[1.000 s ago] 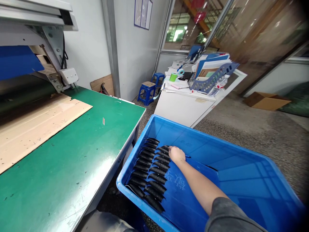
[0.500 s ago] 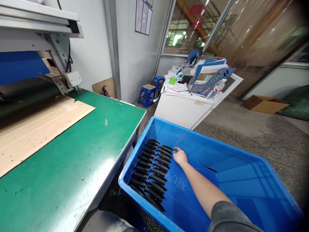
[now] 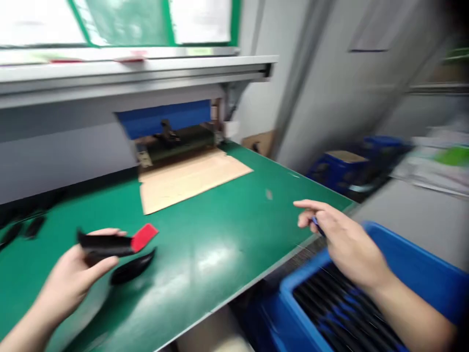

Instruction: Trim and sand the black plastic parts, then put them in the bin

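- While the left hand is over the near left part of the green table, its fingers and thumb are clamped on a black curved piece with a red tab at its right end; the fingers hide some of the piece
- A second black piece, pointed at its right end, is just below the left thumb; whether the hand touches it I cannot tell
- The right hand is over the table's right edge, its index finger stretched out, the thumb and other fingers together on a small blue thing too blurred to name
- This hand and its forearm stand in front of the blue tub, covering part of its rim and of the dark strips inside
- A few dark bits lie on the table at the far left, beyond the left hand
- A cardboard sheet lies beyond both hands, its back edge under a hanging blue cloth; a small pale scrap lies to its right
- Above, a long shelf runs across the back of the table
- Past the table's right side are blue stools and a white desk bearing a green roll, all blurred
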